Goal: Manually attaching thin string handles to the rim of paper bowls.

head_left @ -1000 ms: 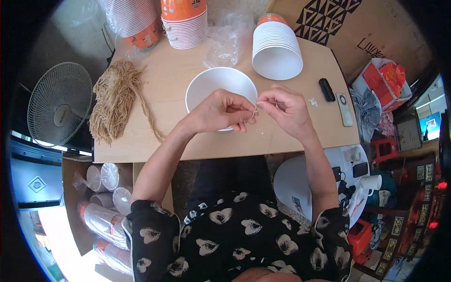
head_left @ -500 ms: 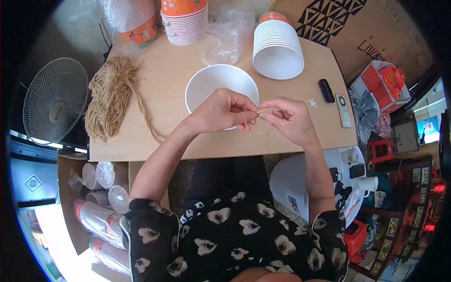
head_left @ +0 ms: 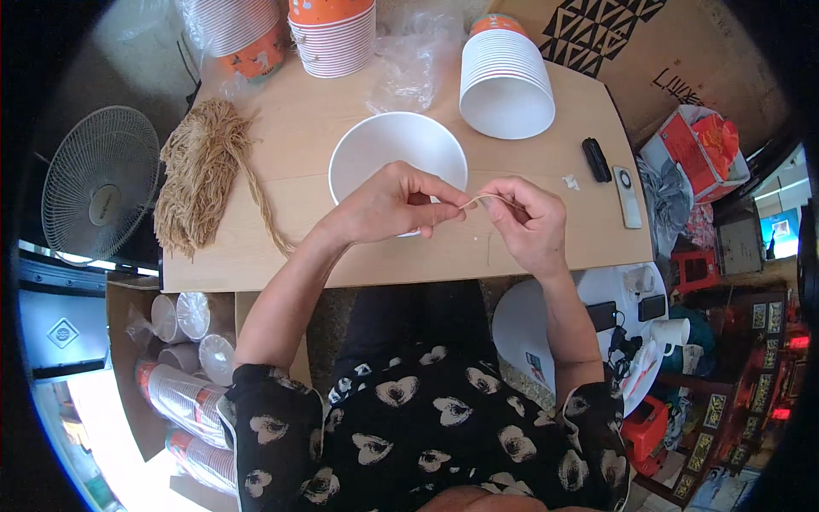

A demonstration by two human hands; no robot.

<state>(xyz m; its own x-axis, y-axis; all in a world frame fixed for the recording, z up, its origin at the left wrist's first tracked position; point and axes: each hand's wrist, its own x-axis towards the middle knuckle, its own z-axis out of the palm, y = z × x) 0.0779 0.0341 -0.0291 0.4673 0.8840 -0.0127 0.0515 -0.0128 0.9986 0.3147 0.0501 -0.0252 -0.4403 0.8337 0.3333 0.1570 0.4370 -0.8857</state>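
Note:
A thin tan cord (head_left: 488, 197) runs between my two hands above the near part of the table. My left hand (head_left: 401, 203) pinches one part of it between thumb and fingers, in front of a white paper bucket (head_left: 358, 154) whose open mouth faces up. My right hand (head_left: 525, 220) grips the cord to the right, fingers bent round it. A loose strand seems to hang below it. At the table's left lies a thick bundle of tan cords (head_left: 200, 179), with a twisted tail reaching toward my left forearm.
Nested white buckets (head_left: 508, 94) lie tipped at the back, near orange-patterned stacks (head_left: 333, 43) and clear plastic wrap (head_left: 408, 72). A black object (head_left: 595, 160) and a whitish remote (head_left: 627, 198) are on the right. A fan (head_left: 102, 183) stands left; a carton of wrapped cups (head_left: 183, 392) sits below.
My hands have drawn slightly apart, my right hand shifting right and down. More of the cord now shows between them.

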